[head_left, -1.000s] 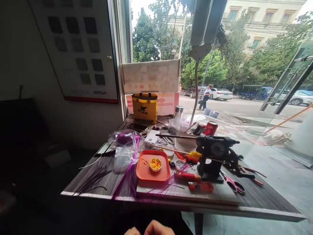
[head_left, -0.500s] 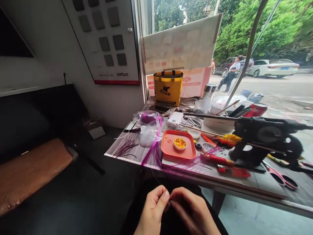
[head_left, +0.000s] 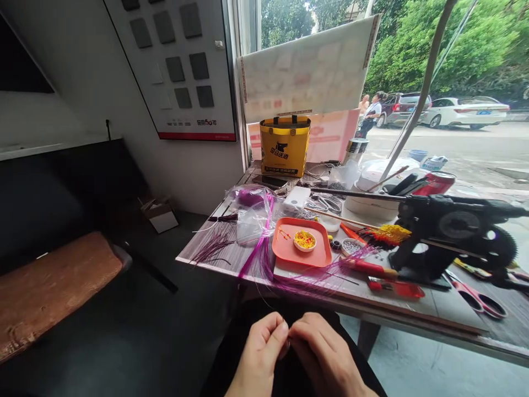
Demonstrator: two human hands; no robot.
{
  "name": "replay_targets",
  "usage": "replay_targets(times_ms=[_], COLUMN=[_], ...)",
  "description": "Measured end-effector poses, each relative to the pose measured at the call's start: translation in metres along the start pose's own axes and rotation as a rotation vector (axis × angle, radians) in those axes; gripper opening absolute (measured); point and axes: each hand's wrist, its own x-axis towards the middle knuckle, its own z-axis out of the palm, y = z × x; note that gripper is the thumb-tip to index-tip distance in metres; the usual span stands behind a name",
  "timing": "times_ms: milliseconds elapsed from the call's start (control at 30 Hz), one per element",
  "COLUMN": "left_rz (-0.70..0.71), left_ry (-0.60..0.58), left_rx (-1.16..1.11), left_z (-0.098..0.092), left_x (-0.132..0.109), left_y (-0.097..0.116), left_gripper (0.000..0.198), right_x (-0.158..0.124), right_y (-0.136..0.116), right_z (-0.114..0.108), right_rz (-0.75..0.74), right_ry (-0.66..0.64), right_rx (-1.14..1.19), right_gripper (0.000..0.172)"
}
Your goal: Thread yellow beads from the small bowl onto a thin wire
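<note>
My left hand is closed above my lap, thumb and forefinger pinched together. Right beside it, my right hand is closed too, its fingertips meeting the left ones. Whatever sits between the fingertips is too small to name. A thin pale strand curves down from the table edge toward my left hand; its end is not clear. Just beyond the hands, purple filaments drape over the table edge. An orange tray carries a small white bowl of yellow and red bits, with a few loose pieces beside it.
At the right stands a black geared device, with scissors and red-handled tools nearby. A dish of small beads is beside the tray. Farther back are a yellow bag and a clear plastic bag.
My right hand's fingers, blurred before, have settled closer against the left fingertips. My left hand stays nearly in place. Outside the window, a walking person has moved left.
</note>
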Motion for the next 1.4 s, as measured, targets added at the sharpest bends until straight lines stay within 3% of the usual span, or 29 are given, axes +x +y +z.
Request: replay_targets(times_ms=[67, 133, 233, 333, 467, 567, 667, 733, 833, 1000, 1167, 1400], left_rz=[0.030, 0.139, 0.473, 0.750, 0.797, 0.594, 0.308, 0.200, 0.159, 0.142, 0.107, 0.095], left_ry=[0.031, 0.092, 0.137, 0.116, 0.111, 0.097, 0.094, 0.102, 0.109, 0.103, 0.121, 0.107], left_rx=[0.088, 0.299, 0.663, 0.840, 0.880, 0.814, 0.700, 0.618, 0.539, 0.513, 0.536, 0.394], left_z=[0.000, -0.002, -0.007, -0.010, -0.012, -0.013, -0.014, -0.014, -0.015, -0.016, -0.012, -0.013], left_x=[-0.001, -0.002, -0.003, -0.003, -0.003, -0.006, -0.008, -0.008, -0.006, -0.003, -0.001, 0.009], left_y=[-0.001, -0.002, -0.004, -0.006, -0.009, -0.009, -0.006, -0.002, 0.002, 0.004, -0.004, -0.019], left_gripper=[0.045, 0.038, 0.028, 0.022, 0.020, 0.024, 0.030, 0.033, 0.035, 0.035, 0.035, 0.042], right_x=[-0.004, -0.009, -0.008, -0.001, 0.002, -0.001, -0.003, -0.005, -0.008, -0.005, -0.005, -0.009], right_y=[0.000, 0.000, -0.002, -0.002, 0.000, -0.001, -0.004, -0.005, -0.005, -0.002, 0.001, 0.008], right_z=[0.001, 0.001, -0.002, -0.003, 0.001, 0.002, 0.001, 0.000, 0.000, 0.000, -0.001, 0.002], right_rz=[0.088, 0.281, 0.646, 0.919, 1.125, 1.112, 0.965, 0.867, 0.787, 0.781, 0.790, 0.759], right_ry=[-0.042, -0.124, -0.248, -0.280, -0.298, -0.323, -0.313, -0.320, -0.343, -0.357, -0.346, -0.437], right_rx=[0.032, 0.136, 0.504, 0.975, 1.335, 1.216, 0.885, 0.704, 0.579, 0.626, 0.697, 0.652], right_gripper=[0.010, 0.009, 0.020, 0.035, 0.040, 0.043, 0.040, 0.036, 0.033, 0.033, 0.037, 0.040])
